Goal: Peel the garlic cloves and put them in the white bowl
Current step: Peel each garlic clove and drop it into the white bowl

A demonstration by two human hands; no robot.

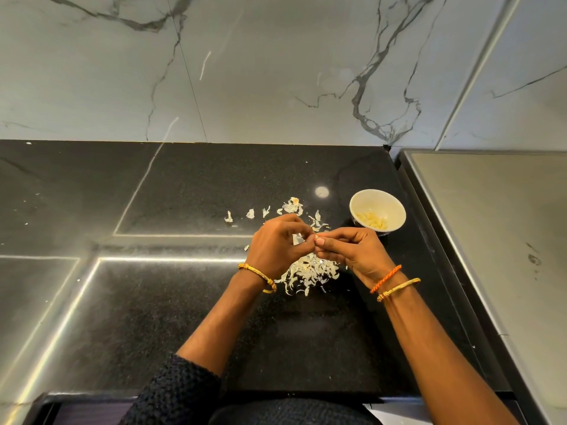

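My left hand [277, 243] and my right hand [346, 250] meet fingertip to fingertip above the black counter. Between them they pinch a small garlic clove [316, 239], mostly hidden by the fingers, with a flake of skin [297, 239] hanging beside the left fingers. The white bowl [395, 210] stands just behind and to the right of my right hand, with several peeled cloves [372, 223] at its bottom. A heap of papery garlic skins [313, 273] lies on the counter under my wrists.
More loose skins [291, 208] are scattered behind my hands. The black granite counter [171, 302] stretches to the left. A grey steel surface [491, 228] with a raised dark rim runs along the right side. A marble wall [245, 72] closes the back.
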